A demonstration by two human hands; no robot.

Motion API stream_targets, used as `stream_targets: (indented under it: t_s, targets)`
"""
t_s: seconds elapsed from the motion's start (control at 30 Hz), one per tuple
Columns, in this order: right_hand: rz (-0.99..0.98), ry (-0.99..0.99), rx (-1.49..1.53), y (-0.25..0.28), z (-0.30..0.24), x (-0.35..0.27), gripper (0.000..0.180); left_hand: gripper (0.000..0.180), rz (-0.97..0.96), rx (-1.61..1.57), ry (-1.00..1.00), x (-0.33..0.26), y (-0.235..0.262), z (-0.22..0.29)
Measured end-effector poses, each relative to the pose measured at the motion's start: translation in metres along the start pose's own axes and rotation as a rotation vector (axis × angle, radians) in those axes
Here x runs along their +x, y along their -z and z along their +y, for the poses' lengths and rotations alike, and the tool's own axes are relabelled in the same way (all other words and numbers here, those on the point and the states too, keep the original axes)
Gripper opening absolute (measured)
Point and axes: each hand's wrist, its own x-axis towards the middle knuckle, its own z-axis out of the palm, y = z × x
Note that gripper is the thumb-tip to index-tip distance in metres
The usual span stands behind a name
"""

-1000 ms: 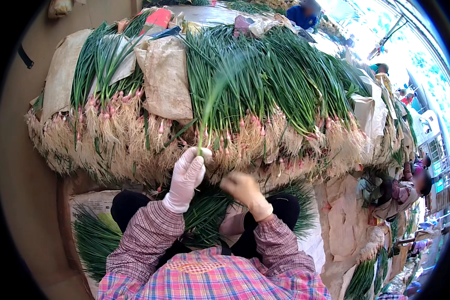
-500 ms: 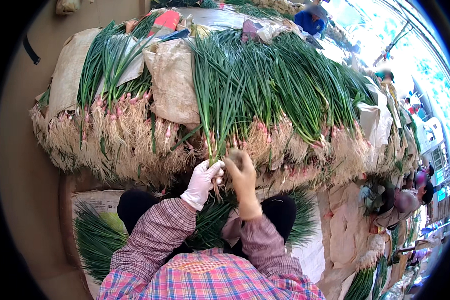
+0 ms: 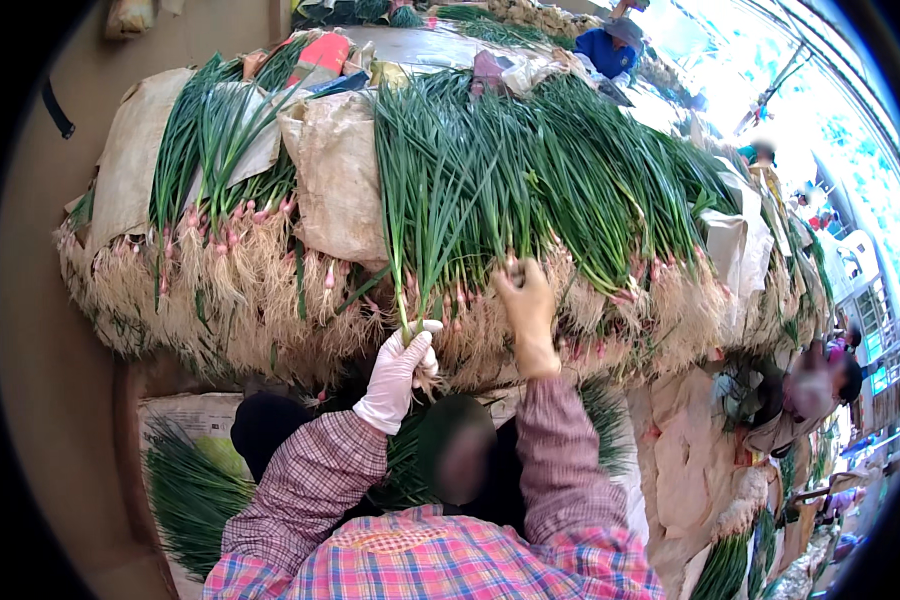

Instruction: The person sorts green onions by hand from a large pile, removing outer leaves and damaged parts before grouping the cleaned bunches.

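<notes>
My left hand, in a white glove, is closed round the lower stems of a few spring onions. Their pale roots hang below the fingers, and their green leaves stretch away over the heap. To the right, my right hand wears a tan glove. It reaches to the bulb ends of the heaped spring onions, fingers curled and pressed together; what they pinch, if anything, is hidden. The heap lies with roots toward me and leaves pointing away.
A beige sack covers part of the heap on the left. More spring onions lie on a sheet by my knees, at the lower left. Brown paper spreads on the right. Other people sit farther off, one in blue beyond the heap.
My right hand has moved away from my left hand, to the right and farther out to the heap. My left hand keeps hold of the spring onions, slightly left and nearer.
</notes>
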Motion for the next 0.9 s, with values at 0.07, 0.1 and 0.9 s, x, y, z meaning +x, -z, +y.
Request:
stream_targets:
  t_s: [0.07,0.1,0.9]
  targets:
    - [-0.025,-0.018,0.292,-0.006,0.015,-0.029,0.017,0.017,-0.030,-0.014,-0.103,0.012,0.002,-0.019]
    - [-0.070,-0.031,0.462,-0.016,0.012,-0.039,0.015,0.016,0.013,0.005,-0.131,0.015,0.002,-0.023]
    - [0.132,0.126,0.208,-0.019,0.005,-0.089,0.024,0.010,0.056,0.156,-0.066,0.003,0.003,-0.042]
